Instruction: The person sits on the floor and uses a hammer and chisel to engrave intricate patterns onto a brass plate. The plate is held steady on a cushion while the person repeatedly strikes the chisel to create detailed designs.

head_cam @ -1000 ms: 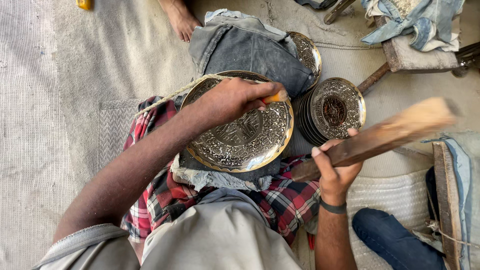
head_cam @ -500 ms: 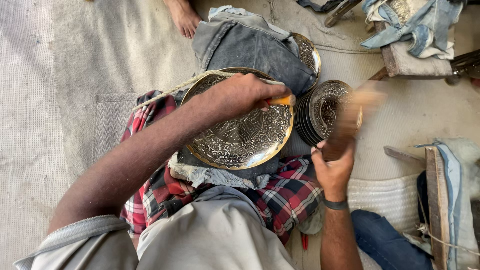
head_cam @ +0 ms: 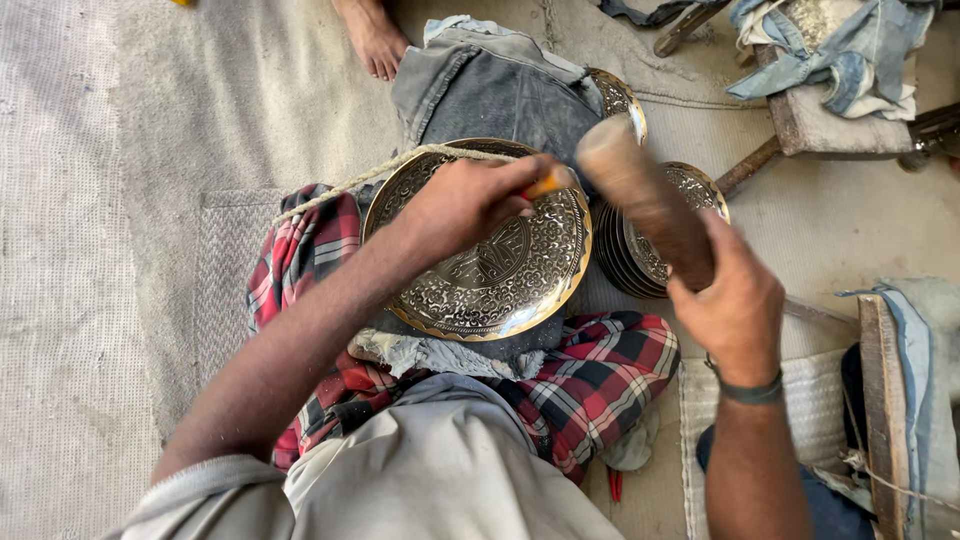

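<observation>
Swung back up since a moment ago, the blurred wooden mallet (head_cam: 645, 200) now points up and away from the round engraved brass plate (head_cam: 500, 270), its head above the plate's upper right rim. The right hand (head_cam: 735, 300), fingers wrapped fully around the handle, sits right of the plate. The left hand (head_cam: 465, 205) rests on the plate's upper half, fingers pinched tight on a small orange-handled chisel (head_cam: 548, 183) whose tip meets the plate near its rim. A stack of similar engraved plates (head_cam: 650, 250) stands just right of the plate.
</observation>
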